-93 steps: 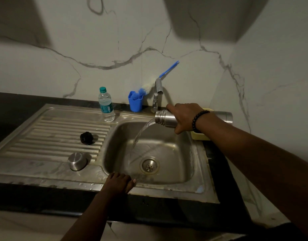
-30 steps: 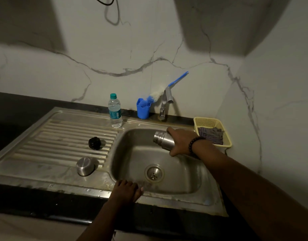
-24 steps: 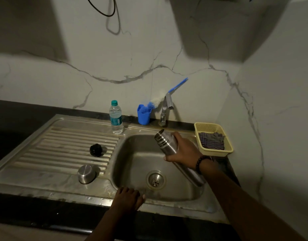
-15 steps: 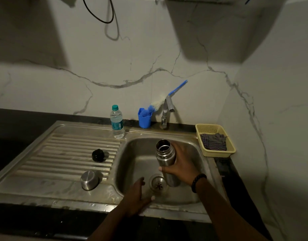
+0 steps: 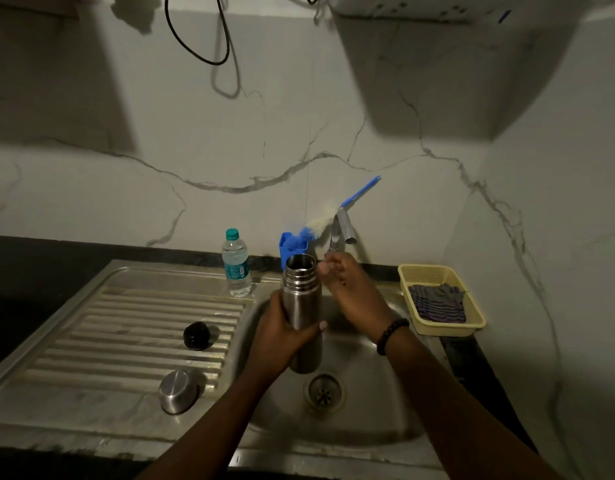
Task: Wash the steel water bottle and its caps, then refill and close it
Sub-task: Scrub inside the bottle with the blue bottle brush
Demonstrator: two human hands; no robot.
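Upright over the sink: steel bottle, mouth uncapped, gripped round its middle by left hand. Just beside its neck, right hand, fingers loose, holding nothing visible, reaching toward the tap.

Dim light, heavy shadows. White marble-look wall with grey veins behind hands; second such wall meets it at corner, right of hands. Black cable loop hangs high on wall, above hands. Pale fixture at top edge casts broad shadow. Dark desk runs left of hands along wall base, steel sink surround set into it.
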